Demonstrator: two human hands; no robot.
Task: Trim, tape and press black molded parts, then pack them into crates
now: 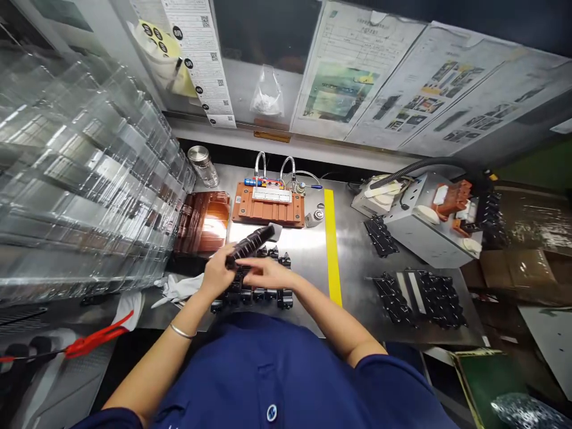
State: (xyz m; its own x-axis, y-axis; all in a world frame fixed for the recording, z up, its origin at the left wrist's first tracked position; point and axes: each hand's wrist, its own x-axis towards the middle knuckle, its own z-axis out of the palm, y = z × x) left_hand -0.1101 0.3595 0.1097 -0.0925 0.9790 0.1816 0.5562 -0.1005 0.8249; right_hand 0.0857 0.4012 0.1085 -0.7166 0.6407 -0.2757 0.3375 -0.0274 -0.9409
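Observation:
A long black ribbed part (251,243) slants up to the right, its near end gripped in my left hand (218,273). My right hand (263,273) is beside that near end, its index finger stretched out toward the part and its other fingers curled; whether it holds anything small is hidden. Several black parts (285,298) lie in rows on the metal table under and around my hands. Behind the held part stands an orange-brown fixture (269,211) with a white perforated strip (272,195) on top. A small grey-white piece (276,232) shows at the part's far end.
Stacked clear trays (89,179) fill the left, beside brown trays (203,223), a glass jar (204,167) and white gloves (179,289). A yellow strip (333,250) crosses the table. A small bottle (315,215), a grey machine (429,220) and more black parts (420,298) are at right.

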